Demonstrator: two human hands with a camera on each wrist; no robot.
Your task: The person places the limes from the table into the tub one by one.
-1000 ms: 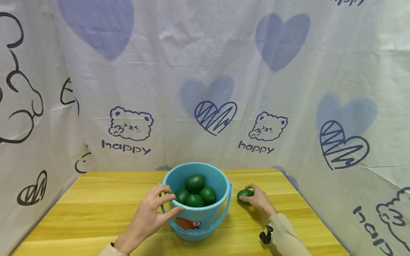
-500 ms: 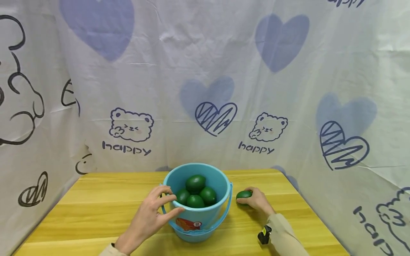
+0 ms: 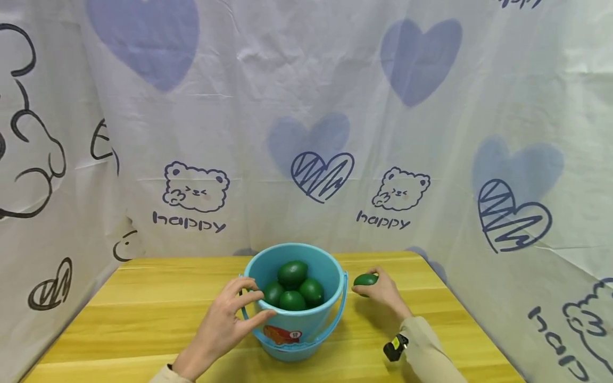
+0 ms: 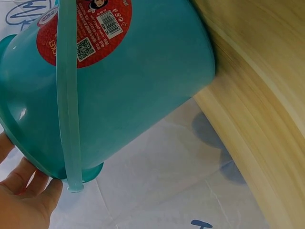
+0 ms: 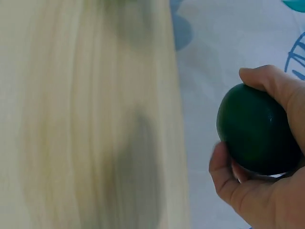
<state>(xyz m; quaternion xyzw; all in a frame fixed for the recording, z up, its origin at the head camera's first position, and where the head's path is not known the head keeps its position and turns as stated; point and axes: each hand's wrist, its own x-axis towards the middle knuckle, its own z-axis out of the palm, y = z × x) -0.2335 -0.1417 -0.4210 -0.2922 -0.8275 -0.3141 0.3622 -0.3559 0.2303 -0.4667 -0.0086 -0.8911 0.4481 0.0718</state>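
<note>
A light blue bucket [image 3: 313, 321] stands upright on the table, with several smooth, dark green oval fruits [image 3: 292, 273] heaped inside. My left hand [image 3: 225, 316] holds the bucket's rim at its near left side, fingers bent over the edge and thumb along the front. In the left wrist view the fingertips [image 4: 51, 191] meet the rim beside the handle's joint. To the right of the bucket, my right hand [image 3: 385, 292] grips another green oval fruit [image 3: 365, 279] between thumb and fingers. In the right wrist view this fruit [image 5: 257, 131] is raised, its shadow falling on the wood.
The bucket's blue handle [image 3: 335, 322] hangs down across its front right. Yellow wood-grain table [image 3: 158, 303] runs under everything. A white cloth with hearts and bears [image 3: 258, 213] closes off the back and both sides. A small black device [image 3: 395, 347] sits at my right wrist.
My right hand has closed more firmly round the green oval fruit and lifted it off the table, slightly upward in view. The left hand and bucket have stayed in place.
</note>
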